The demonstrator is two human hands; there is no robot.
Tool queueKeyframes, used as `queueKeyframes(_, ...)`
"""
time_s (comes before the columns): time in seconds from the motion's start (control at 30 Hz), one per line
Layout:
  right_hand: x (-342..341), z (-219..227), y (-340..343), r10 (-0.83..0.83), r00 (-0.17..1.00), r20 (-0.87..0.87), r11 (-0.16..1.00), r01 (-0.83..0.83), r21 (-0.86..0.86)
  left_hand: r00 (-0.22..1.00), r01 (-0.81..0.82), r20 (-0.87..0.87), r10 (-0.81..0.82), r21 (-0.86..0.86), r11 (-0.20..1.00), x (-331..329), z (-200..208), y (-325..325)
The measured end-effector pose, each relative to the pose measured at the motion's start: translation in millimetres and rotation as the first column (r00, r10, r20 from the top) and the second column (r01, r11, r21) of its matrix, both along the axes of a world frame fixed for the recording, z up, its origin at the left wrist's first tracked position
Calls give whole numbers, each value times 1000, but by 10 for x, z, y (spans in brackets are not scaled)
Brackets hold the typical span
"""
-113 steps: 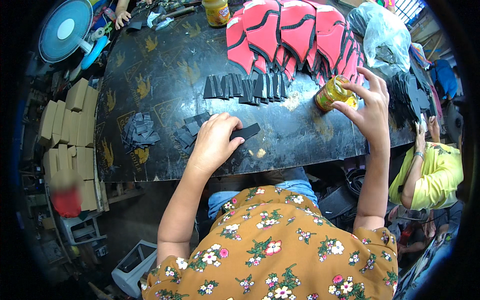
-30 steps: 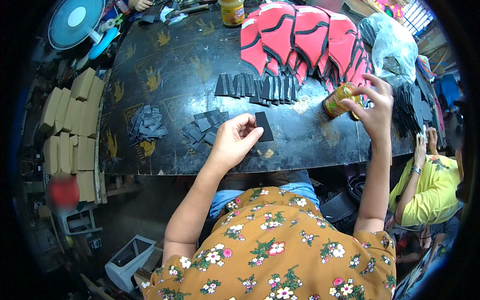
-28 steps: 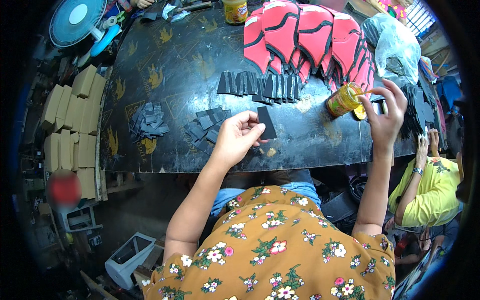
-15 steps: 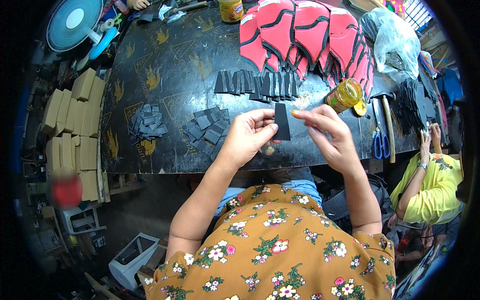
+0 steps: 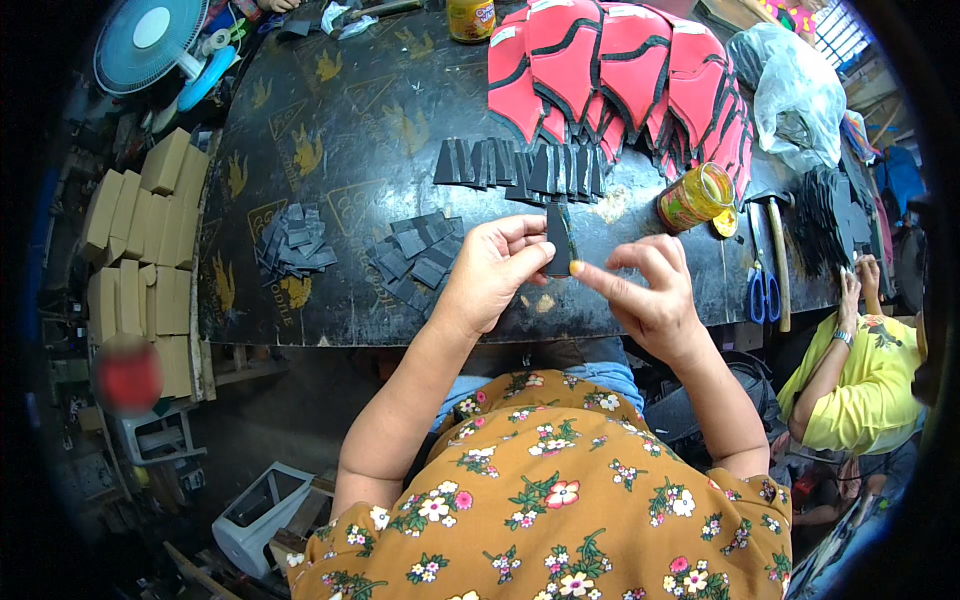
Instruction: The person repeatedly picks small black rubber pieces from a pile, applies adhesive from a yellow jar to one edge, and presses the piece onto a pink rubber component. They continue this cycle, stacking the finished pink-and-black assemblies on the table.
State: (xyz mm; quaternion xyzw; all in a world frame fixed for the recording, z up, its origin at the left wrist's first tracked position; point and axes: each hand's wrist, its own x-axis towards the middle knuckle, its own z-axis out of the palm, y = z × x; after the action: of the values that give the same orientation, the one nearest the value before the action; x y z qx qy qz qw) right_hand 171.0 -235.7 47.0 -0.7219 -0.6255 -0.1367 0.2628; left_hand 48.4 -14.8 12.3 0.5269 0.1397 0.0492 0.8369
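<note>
My left hand (image 5: 488, 268) pinches a black tapered strip (image 5: 559, 236) upright between thumb and fingers, above the table's near edge. A shiny wet streak runs down the strip's right side. My right hand (image 5: 648, 298) holds nothing; its index finger is stretched out, a yellowish smear on the tip, at the strip's lower right corner. The other fingers are loosely curled and apart. Beyond the hands lies an overlapping row of similar black strips (image 5: 520, 168), several with shiny edges. An uncapped glass jar (image 5: 695, 198) of yellow-amber stuff tilts at the right, beside its yellow lid (image 5: 724, 221).
Small dark pieces lie in two piles (image 5: 297, 243) (image 5: 422, 254) at left. Red black-edged panels (image 5: 632, 65) are stacked at the back. Blue-handled scissors (image 5: 762, 290), a hammer (image 5: 778, 255) and black cutouts (image 5: 830, 205) lie rightward, near a co-worker in yellow (image 5: 850, 375). A fan (image 5: 150, 35) stands far left.
My right index finger has come down from beside the strip's upper part to its lower right corner. A shiny streak now shows along that edge. My left hand keeps its hold.
</note>
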Motion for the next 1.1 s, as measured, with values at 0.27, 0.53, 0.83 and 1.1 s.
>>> queueKeyframes(0.27, 120, -21, 213, -93, 994, -62, 994, 97, 51, 999, 24, 30, -25, 25, 999, -9, -15, 32)
queueKeyframes(0.53, -23, -358, -25, -79, 963, -257, 997, 78, -15, 935, -355, 149, 322, 392, 849, 318, -114, 454)
queueKeyframes(0.83, -96, -692, -112, -195, 890, -411, 976, 218, 10, 955, -169, 36, 293, 880, 444, 950, -188, 511)
queueKeyframes(1.1, -92, -677, -116, -207, 879, -430, 975, 220, -22, 886, -368, 299, 354, 918, 146, 606, -63, 649)
